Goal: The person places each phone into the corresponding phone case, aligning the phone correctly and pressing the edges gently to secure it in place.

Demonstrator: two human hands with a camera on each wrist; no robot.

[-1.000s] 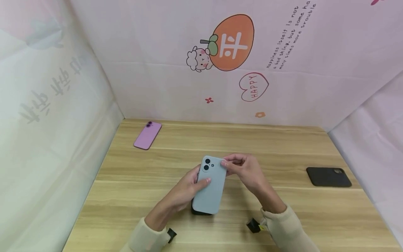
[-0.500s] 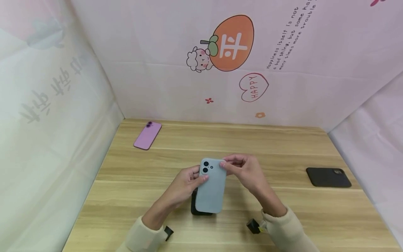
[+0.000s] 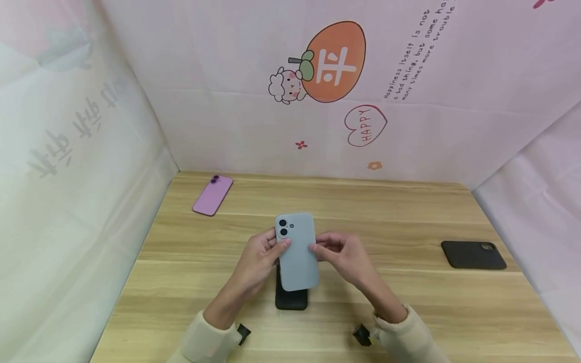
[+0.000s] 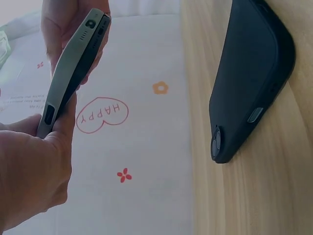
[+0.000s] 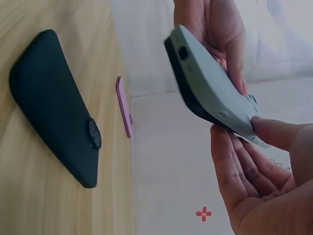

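Observation:
Above the table, both hands hold a pale blue-grey phone case (image 3: 299,259) with its camera side up. A dark phone (image 4: 87,62) shows along the case's open side in the left wrist view, standing partly out of it. My left hand (image 3: 255,262) grips the left edge near the camera cutouts, thumb on the back and fingers beneath. My right hand (image 3: 348,258) pinches the opposite edge, its thumb (image 5: 276,132) on the case and its fingertips against the dark underside. Directly below lies a black phone in a black case (image 3: 291,301), partly covered in the head view.
A purple phone (image 3: 213,195) lies at the table's back left. Another black phone case (image 3: 472,255) is near the right edge. Printed white cloth (image 3: 254,131) walls off the wooden table (image 3: 386,201) at the back and sides.
The pale case has moved up and slightly left, uncovering more of the black phone below. My right hand has slid from the case's top corner down to the middle of its right edge.

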